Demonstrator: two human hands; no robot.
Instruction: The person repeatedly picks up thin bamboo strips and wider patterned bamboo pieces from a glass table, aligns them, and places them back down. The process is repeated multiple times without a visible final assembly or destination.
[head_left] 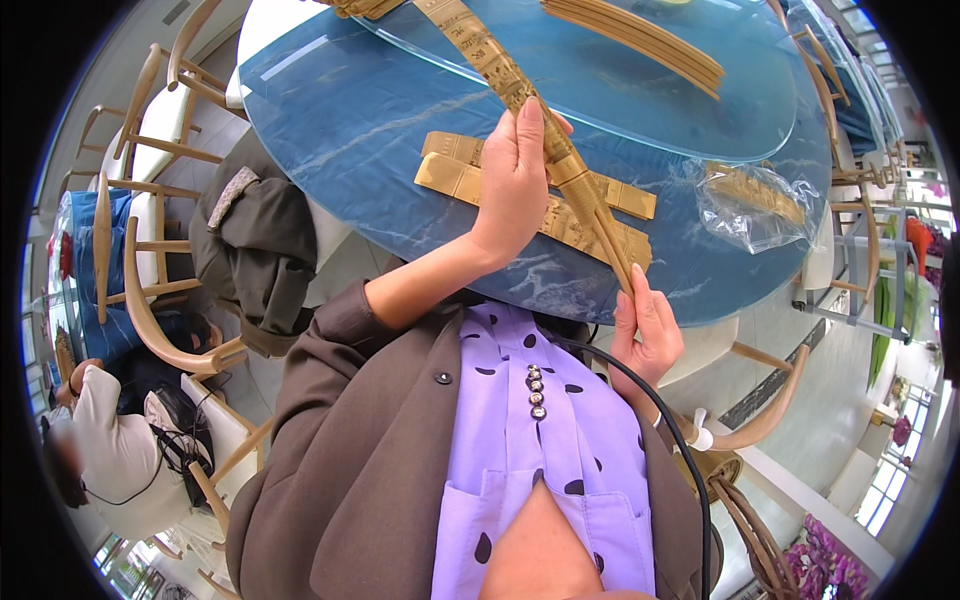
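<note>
A long gold foil-paper strip (478,50) with dark printed marks runs diagonally over the blue table. My left hand (512,185) is closed around its middle, thumb on top. Lower right, my right hand (645,325) pinches the strip's narrow near end between thumb and fingers. Between the hands the strip looks folded lengthwise into thin layers. Beneath them, flat gold strips (448,176) lie crosswise on the table, partly hidden by my left hand. To the right is a crumpled clear plastic bag (745,208) with gold strips inside.
On the glass turntable (590,105) rests a stack of folded gold strips (640,45). Wooden chairs (150,290) stand around the table (330,130), one with a dark jacket (260,240). A person (125,440) sits lower left. A black cable (690,465) hangs near my right arm.
</note>
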